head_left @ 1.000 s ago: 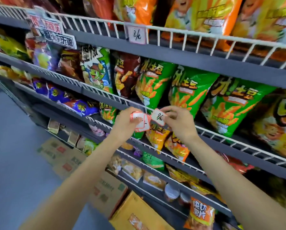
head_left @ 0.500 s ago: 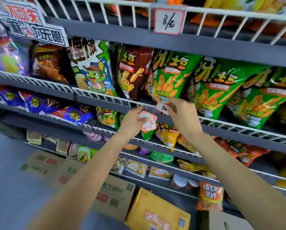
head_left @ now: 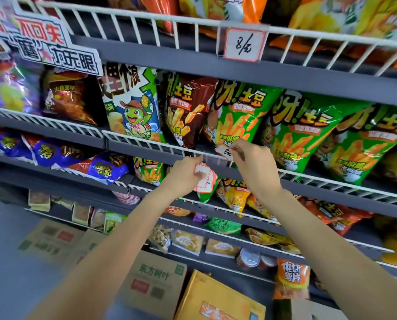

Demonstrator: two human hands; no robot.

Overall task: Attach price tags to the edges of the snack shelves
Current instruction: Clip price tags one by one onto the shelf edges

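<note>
Snack shelves [head_left: 308, 181]: grey steel tiers with white wire front rails, fixed and rigid. We treat the rail as the anchor that takes all pushing force.

Snack bags [head_left: 292, 132]: green, inflated and crinkly, standing just behind the rail. We judge them light, easily dented or tipped by a stray knuckle.

Mounted price tag [head_left: 244, 45]: white card with red border, already sitting on the upper rail. We take it as the pattern for placement.

Right hand [head_left: 255, 167]: grip pinched on a price tag [head_left: 225, 151] at its right edge, the card touching the middle rail beside a clear holder strip, as far as we can tell.

Left hand [head_left: 185, 175]: grip closed around a small stack of spare tags [head_left: 204, 181], held just below that rail.

Handling note: we judge the tag near weightless, thin, bendable and smooth. We hold it by an edge or corner, keeping the handwritten figure uncovered, and slide rather than press, since it creases easily.
</note>
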